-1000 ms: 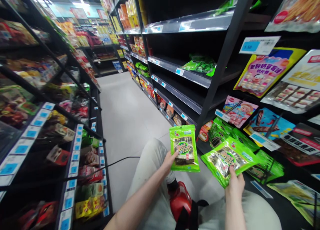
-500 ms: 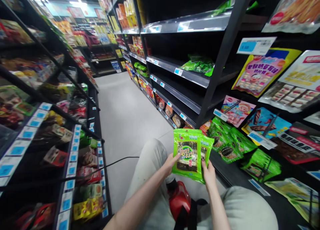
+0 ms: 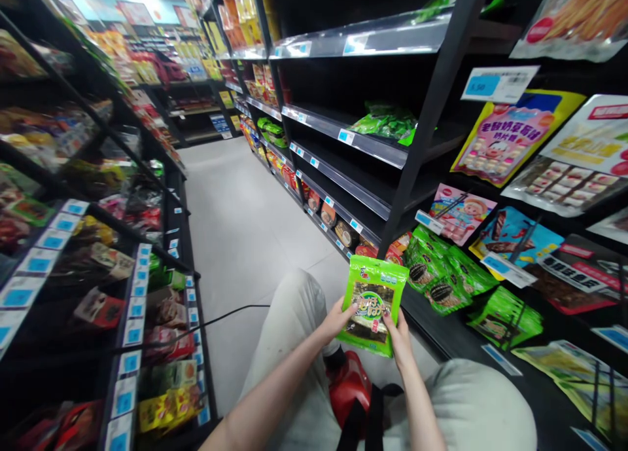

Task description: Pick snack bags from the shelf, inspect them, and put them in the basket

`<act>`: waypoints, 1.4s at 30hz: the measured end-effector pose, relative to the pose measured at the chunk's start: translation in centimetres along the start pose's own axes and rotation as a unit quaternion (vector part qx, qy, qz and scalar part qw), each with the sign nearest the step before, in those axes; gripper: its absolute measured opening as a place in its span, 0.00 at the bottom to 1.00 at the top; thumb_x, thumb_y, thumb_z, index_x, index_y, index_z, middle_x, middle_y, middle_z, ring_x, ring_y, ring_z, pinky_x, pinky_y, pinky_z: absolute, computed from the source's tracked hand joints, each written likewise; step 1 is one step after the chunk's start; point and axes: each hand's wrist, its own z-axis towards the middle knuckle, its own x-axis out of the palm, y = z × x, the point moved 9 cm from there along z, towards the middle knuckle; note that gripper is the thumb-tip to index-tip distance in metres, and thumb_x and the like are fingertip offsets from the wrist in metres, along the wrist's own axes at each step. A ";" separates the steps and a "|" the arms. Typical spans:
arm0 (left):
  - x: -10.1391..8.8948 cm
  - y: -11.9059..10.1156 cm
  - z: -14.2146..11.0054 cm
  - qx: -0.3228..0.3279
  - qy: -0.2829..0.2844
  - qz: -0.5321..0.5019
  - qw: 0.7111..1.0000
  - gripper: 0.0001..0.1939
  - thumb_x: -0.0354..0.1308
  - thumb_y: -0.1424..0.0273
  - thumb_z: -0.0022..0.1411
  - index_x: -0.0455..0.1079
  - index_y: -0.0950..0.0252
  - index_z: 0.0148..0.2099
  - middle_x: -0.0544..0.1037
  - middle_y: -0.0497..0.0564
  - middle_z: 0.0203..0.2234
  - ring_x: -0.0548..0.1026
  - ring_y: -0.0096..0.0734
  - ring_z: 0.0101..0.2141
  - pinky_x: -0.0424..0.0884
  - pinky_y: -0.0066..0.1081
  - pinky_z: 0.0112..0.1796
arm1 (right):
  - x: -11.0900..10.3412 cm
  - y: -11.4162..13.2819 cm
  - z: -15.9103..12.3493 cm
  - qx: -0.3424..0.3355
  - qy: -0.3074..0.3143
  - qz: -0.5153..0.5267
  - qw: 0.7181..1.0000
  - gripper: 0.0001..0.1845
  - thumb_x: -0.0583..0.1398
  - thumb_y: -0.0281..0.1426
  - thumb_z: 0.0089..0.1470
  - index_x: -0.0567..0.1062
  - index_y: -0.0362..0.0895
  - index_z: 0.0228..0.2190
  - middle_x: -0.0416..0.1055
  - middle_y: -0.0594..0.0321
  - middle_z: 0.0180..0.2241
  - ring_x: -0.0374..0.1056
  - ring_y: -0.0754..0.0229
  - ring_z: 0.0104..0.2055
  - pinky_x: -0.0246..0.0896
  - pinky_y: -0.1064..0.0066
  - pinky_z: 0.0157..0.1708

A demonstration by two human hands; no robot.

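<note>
A bright green seaweed snack packet point(image 3: 373, 290) with a clear window over dark sheets is held up between my knees. My left hand point(image 3: 339, 319) grips its left edge, thumb on the front. At the right edge, my right hand point(image 3: 398, 333) is closed on it, thumb lying over the window. Whether a second packet lies behind this one cannot be seen. To the right, similar green packets point(image 3: 507, 320) hang on a low hook, close to green bags of seeds point(image 3: 436, 271).
A black shelf unit point(image 3: 417, 137) runs along the right, with a green pile point(image 3: 385, 125) on one shelf. Snack bins with price labels point(image 3: 130, 326) line the left. A black cable point(image 3: 230, 319) crosses to my leg. Grey floor point(image 3: 235, 209) stretches ahead between them.
Two green packets showed side by side before; now they overlap or only one shows. My right hand has moved left, its thumb now on the front. The view has shifted slightly.
</note>
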 end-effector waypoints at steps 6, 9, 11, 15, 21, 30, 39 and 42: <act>0.4 0.1 0.0 0.012 0.010 0.003 1.000 0.25 0.58 0.60 0.50 0.63 0.67 0.48 0.70 0.56 0.46 0.66 0.42 0.48 0.61 0.38 0.48 | 0.0 -0.1 0.2 0.004 -0.014 0.002 1.000 0.24 0.59 0.41 0.43 0.67 0.43 0.42 0.70 0.59 0.43 0.64 0.52 0.47 0.59 0.65 0.45; 0.5 0.5 -0.1 0.008 0.015 -0.005 1.000 0.26 0.57 0.60 0.51 0.61 0.66 0.50 0.68 0.56 0.48 0.65 0.42 0.49 0.60 0.38 0.49 | 0.2 -0.2 0.2 0.014 -0.011 0.027 0.999 0.23 0.59 0.41 0.43 0.68 0.43 0.41 0.71 0.59 0.41 0.65 0.52 0.45 0.60 0.65 0.44; 0.4 0.7 -0.2 0.005 0.016 -0.007 1.000 0.26 0.57 0.61 0.51 0.61 0.66 0.51 0.67 0.56 0.49 0.64 0.42 0.49 0.60 0.38 0.49 | 0.4 -0.3 0.1 0.027 -0.008 0.046 0.999 0.23 0.59 0.41 0.43 0.68 0.42 0.41 0.71 0.58 0.41 0.66 0.52 0.44 0.61 0.65 0.43; 0.2 0.8 -0.1 0.007 0.014 -0.007 1.000 0.26 0.57 0.61 0.51 0.62 0.66 0.51 0.66 0.56 0.50 0.64 0.43 0.50 0.59 0.39 0.50 | 0.4 -0.5 0.0 0.051 -0.016 0.058 0.997 0.24 0.60 0.41 0.43 0.67 0.43 0.42 0.71 0.58 0.41 0.66 0.52 0.43 0.61 0.64 0.43; 0.3 0.5 -0.2 0.011 0.015 -0.006 1.000 0.25 0.58 0.61 0.51 0.63 0.67 0.49 0.68 0.57 0.48 0.63 0.44 0.50 0.58 0.40 0.50 | 0.5 -0.7 0.2 0.043 -0.011 0.048 0.998 0.24 0.59 0.41 0.43 0.68 0.43 0.42 0.71 0.59 0.41 0.66 0.52 0.43 0.61 0.65 0.43; 0.7 0.1 -0.4 0.005 0.012 -0.009 1.000 0.24 0.58 0.61 0.50 0.64 0.67 0.47 0.69 0.56 0.47 0.63 0.46 0.50 0.59 0.42 0.50 | 0.4 -0.7 0.2 0.048 -0.015 0.060 0.997 0.24 0.60 0.42 0.42 0.68 0.42 0.40 0.72 0.59 0.39 0.67 0.52 0.42 0.62 0.65 0.43; 0.8 0.0 -0.5 0.008 0.019 -0.009 1.000 0.25 0.57 0.61 0.51 0.62 0.67 0.49 0.69 0.57 0.47 0.64 0.46 0.49 0.60 0.42 0.48 | 0.5 -0.8 0.2 0.045 -0.015 0.075 0.996 0.24 0.61 0.41 0.42 0.68 0.42 0.40 0.71 0.58 0.40 0.66 0.51 0.44 0.59 0.64 0.46; 0.8 0.0 -0.4 0.013 0.022 -0.011 1.000 0.25 0.57 0.61 0.51 0.62 0.67 0.49 0.69 0.57 0.47 0.64 0.46 0.49 0.60 0.42 0.48 | 0.4 -1.0 0.3 0.047 -0.015 0.072 0.996 0.24 0.61 0.42 0.42 0.68 0.42 0.40 0.71 0.58 0.40 0.66 0.52 0.44 0.59 0.64 0.45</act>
